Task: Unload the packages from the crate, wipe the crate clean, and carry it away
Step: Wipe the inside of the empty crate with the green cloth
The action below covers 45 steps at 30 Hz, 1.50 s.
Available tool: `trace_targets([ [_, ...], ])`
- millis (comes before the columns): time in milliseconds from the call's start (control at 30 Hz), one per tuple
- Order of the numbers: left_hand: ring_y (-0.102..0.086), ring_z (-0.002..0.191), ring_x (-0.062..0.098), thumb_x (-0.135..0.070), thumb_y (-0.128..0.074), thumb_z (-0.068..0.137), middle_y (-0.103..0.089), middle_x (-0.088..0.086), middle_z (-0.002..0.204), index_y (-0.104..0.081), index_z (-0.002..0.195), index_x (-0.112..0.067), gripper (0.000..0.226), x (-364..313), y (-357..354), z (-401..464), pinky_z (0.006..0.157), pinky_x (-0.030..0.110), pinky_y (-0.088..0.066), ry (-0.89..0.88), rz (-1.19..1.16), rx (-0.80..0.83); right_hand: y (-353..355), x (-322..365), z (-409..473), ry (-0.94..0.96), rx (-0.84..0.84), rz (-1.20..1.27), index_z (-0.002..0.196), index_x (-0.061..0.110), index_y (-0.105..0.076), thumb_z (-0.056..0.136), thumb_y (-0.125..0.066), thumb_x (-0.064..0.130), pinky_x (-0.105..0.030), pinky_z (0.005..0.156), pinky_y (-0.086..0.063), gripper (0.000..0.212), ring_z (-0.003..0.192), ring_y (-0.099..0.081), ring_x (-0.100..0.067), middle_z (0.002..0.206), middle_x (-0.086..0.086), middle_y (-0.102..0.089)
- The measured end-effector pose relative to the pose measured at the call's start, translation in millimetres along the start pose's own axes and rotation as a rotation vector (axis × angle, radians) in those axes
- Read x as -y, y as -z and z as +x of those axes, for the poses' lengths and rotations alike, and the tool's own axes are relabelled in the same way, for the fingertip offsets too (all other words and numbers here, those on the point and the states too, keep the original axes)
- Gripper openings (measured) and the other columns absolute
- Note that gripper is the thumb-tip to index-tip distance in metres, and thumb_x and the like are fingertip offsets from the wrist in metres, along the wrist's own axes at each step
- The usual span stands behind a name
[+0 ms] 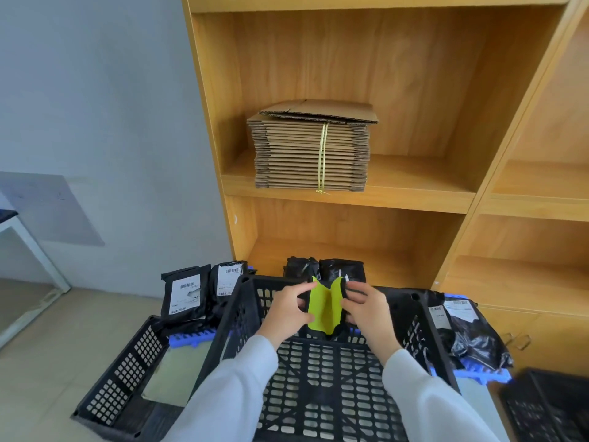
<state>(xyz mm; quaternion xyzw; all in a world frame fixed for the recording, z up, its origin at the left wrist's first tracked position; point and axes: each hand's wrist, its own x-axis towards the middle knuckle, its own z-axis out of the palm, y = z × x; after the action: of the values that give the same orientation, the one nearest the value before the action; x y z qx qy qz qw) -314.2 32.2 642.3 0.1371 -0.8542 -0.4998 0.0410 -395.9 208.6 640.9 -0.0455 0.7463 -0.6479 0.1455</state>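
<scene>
crate (318,374): black, lattice-walled, at 6 o'clock under my arms.
cloth (325,309): yellow-green, over the crate.
hands: my left hand (288,309) and right hand (369,309) each pinch a cloth edge.
packages (185,293): black, at 9 and 3 o'clock beside the crate.

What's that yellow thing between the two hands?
A yellow-green cloth with dark edges. The left hand and right hand each pinch a side, holding it over the black crate. The head view shows it.
</scene>
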Motion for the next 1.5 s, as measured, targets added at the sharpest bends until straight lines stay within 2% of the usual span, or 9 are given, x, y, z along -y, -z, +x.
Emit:
trace_targets([
  [200,-0.067,0.084,0.001,0.005,-0.077,0.078,-0.05,-0.005,0.152,-0.049,0.151,-0.027,0.085,-5.8,-11.2,-21.2,0.062,0.017,-0.056,-0.042,0.022,0.017,-23.4,-11.3,-20.7,0.039,0.021,-0.116,0.126,0.01,-0.068,0.088,-0.07,0.0,-0.039,0.076,-0.064,0.039,0.092,-0.075,-0.013,0.107,-0.001,-0.077],
  [400,-0.054,0.055,0.001,0.01,-0.07,0.078,-0.069,-0.014,0.093,-0.044,0.154,-0.032,0.091,-1.4,-13.3,-44.1,0.06,0.02,-0.052,-0.095,0.001,0.019,-37.7,-11.0,-44.8,0.142,0.014,-0.28,0.131,0.011,-0.064,0.091,-0.069,0.003,-0.008,0.076,-0.055,0.042,0.085,-0.064,0.01,0.113,0.0,-0.074],
  [533,-0.072,0.078,0.02,-0.002,-0.066,0.087,-0.056,-0.006,0.146,-0.028,0.156,-0.052,0.093,3.9,-10.7,-54.9,0.085,0.02,-0.058,-0.087,-0.069,0.023,-43.3,-15.5,-56.5,0.179,0.012,-0.319,0.129,0.01,-0.066,0.092,-0.066,0.001,-0.007,0.081,-0.053,0.039,0.081,-0.06,0.016,0.115,-0.002,-0.074],
  [633,-0.07,0.094,0.001,-0.004,-0.063,0.092,-0.044,0.0,0.158,-0.022,0.157,-0.051,0.09,5.6,-7.8,-65.6,0.085,0.012,-0.053,-0.053,-0.115,0.035,-48.0,-16.1,-66.2,0.168,0.024,-0.318,0.128,0.014,-0.068,0.093,-0.071,0.015,-0.008,0.081,-0.053,0.036,0.085,-0.061,0.015,0.114,0.004,-0.074],
  [800,-0.066,0.089,0.014,-0.006,-0.05,0.095,-0.055,-0.005,0.147,-0.012,0.152,-0.064,0.09,16.8,-10.7,-72.8,0.093,0.045,-0.059,0.001,-0.275,0.068,-55.4,-19.7,-79.1,0.153,-0.012,-0.336,0.122,0.025,-0.071,0.083,-0.08,0.04,-0.009,0.073,-0.051,0.043,0.095,-0.068,0.004,0.11,0.011,-0.075],
  [967,-0.072,0.109,0.018,0.001,-0.052,0.101,-0.062,-0.004,0.13,-0.046,0.142,-0.027,0.05,20.8,-0.3,-82.8,0.095,0.035,-0.059,0.161,-0.621,0.002,-52.5,-22.7,-77.9,0.129,0.008,-0.334,0.117,0.018,-0.073,0.088,-0.075,0.015,-0.012,0.074,-0.052,0.029,0.094,-0.071,-0.004,0.105,0.003,-0.077],
  [1100,-0.055,0.129,0.016,-0.014,-0.063,0.098,-0.061,-0.008,0.125,-0.064,0.114,-0.024,0.018,34.2,13.1,-82.4,0.103,0.033,-0.046,0.195,-0.439,-0.094,-42.0,-13.6,-81.5,0.09,-0.001,-0.099,0.113,0.023,-0.054,0.093,-0.071,0.013,-0.019,0.052,-0.047,0.028,0.053,-0.061,-0.003,0.091,-0.001,-0.076],
  [1333,-0.062,0.126,0.023,-0.028,-0.07,0.097,-0.066,0.001,0.136,-0.072,0.124,-0.027,0.027,33.4,27.8,-85.0,0.11,0.05,-0.046,0.253,-0.881,0.225,-17.7,2.7,-80.0,0.204,0.111,-0.033,0.089,0.016,-0.071,0.103,-0.055,0.009,-0.021,0.041,-0.025,0.022,0.048,-0.029,-0.013,0.065,-0.003,-0.05],
  [1500,-0.069,0.116,0.025,-0.009,-0.073,0.093,-0.072,0.004,0.127,-0.072,0.124,-0.018,0.032,16.6,18.2,-77.0,0.103,0.05,-0.054,0.142,-0.85,0.183,3.4,3.8,-81.3,0.223,0.082,-0.083,0.108,0.026,-0.077,0.098,-0.065,0.015,-0.011,0.059,-0.04,0.02,0.059,-0.054,0.006,0.073,0.023,-0.065],
])
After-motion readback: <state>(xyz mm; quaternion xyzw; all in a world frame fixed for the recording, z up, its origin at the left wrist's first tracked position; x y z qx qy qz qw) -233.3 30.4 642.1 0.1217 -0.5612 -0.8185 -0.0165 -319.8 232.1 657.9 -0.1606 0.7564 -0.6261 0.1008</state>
